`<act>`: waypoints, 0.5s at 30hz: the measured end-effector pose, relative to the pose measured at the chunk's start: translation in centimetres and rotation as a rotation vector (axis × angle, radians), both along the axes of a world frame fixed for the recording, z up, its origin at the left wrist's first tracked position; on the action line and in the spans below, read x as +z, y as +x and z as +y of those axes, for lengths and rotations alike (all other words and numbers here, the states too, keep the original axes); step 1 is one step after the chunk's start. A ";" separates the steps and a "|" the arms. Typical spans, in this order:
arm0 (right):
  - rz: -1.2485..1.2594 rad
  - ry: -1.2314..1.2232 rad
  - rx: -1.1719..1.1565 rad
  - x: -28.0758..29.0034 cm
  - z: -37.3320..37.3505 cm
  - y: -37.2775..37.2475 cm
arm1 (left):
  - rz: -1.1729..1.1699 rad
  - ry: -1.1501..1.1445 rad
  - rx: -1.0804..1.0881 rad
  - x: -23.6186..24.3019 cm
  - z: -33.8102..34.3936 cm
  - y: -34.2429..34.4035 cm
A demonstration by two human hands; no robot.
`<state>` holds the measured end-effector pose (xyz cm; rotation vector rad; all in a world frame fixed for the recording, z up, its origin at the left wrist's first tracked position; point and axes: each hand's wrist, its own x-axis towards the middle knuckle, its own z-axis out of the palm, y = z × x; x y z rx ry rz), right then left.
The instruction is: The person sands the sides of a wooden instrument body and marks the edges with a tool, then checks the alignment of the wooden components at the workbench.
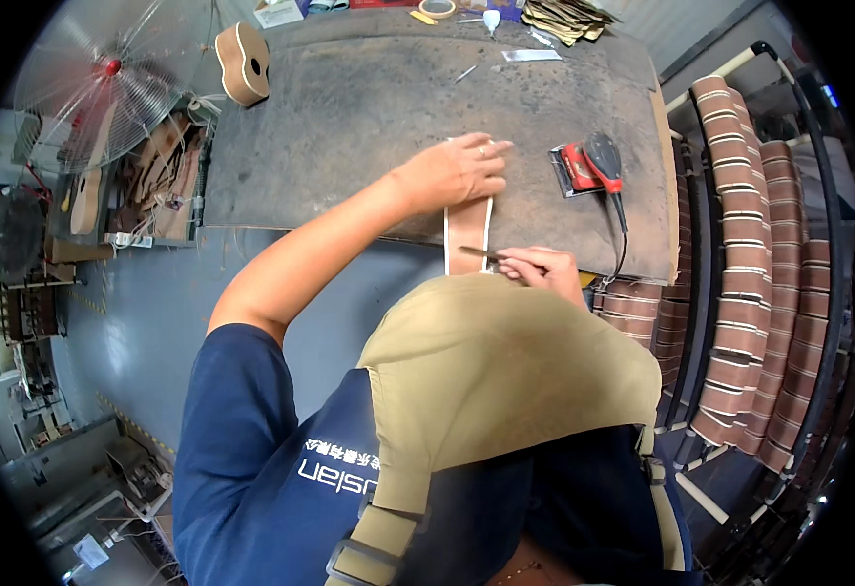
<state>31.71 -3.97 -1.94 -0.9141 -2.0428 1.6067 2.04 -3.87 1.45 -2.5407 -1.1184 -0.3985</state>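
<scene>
**Hands on a wooden strip at the bench edge**

The left hand [455, 171] lies flat, palm down, on a brown wooden strip [468, 234] with white edging, pressing its far end onto the bench [349, 127]. The fingers are stretched out together over the wood, not curled around it. The strip runs from under that hand toward the person and hangs over the near edge of the bench.

The right hand [544, 269] is closed around a thin tool [481, 253], whose dark tip lies across the near end of the strip. The hand sits just off the bench edge, close to the person's tan apron [486, 361]. The two hands are near each other, one at each end of the visible part of the strip.

To the right of the left hand, a red and black sander [588, 166] rests on the bench, its cord trailing over the near edge. A small guitar body [243, 63] stands at the far left corner of the bench. A fan [105, 83] is to the left. On the right, a rack [750, 264] holds many similar brown strips with white edging, stacked in rows.
</scene>
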 end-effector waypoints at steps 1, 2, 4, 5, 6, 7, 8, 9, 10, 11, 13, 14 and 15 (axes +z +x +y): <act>0.038 -0.054 -0.085 -0.2 -0.1 0.3 | 0.007 -0.055 -0.015 0.0 0.2 -0.7; 0.123 -0.103 -0.177 -0.5 -0.1 0.8 | -0.023 -0.142 0.071 0.9 -0.3 -1.2; 0.294 -0.195 -0.359 -0.8 0.3 1.6 | -0.084 -0.313 0.244 2.7 -1.8 -2.5; 0.286 -0.167 -0.377 -0.6 0.6 1.6 | -0.147 -0.356 0.366 3.1 -3.1 -2.3; 0.301 -0.181 -0.393 -0.3 0.8 1.2 | -0.210 -0.398 0.489 3.3 -4.8 -1.8; 0.317 -0.194 -0.410 0.0 0.9 0.5 | -0.274 -0.437 0.613 3.4 -6.4 -1.1; 0.328 -0.214 -0.418 0.1 1.0 -0.3 | -0.327 -0.400 0.710 2.6 -7.8 0.0; 0.362 -0.241 -0.388 0.0 1.1 -1.7 | -0.363 -0.430 0.806 2.2 -9.2 1.3; 0.373 -0.297 -0.383 0.1 1.1 -3.2 | -0.403 -0.462 0.900 1.8 -10.3 3.0; 0.380 -0.338 -0.369 -0.1 1.1 -4.6 | -0.420 -0.488 0.938 1.2 -11.2 4.5; 0.383 -0.370 -0.316 -1.6 0.8 -6.7 | -0.469 -0.541 1.017 -0.6 -13.0 7.8; 0.377 -0.360 -0.272 -2.2 0.6 -7.4 | -0.537 -0.599 1.044 -1.3 -13.9 9.0; 0.315 -0.324 -0.222 -2.6 0.5 -7.8 | -0.573 -0.613 1.046 -2.2 -14.6 10.1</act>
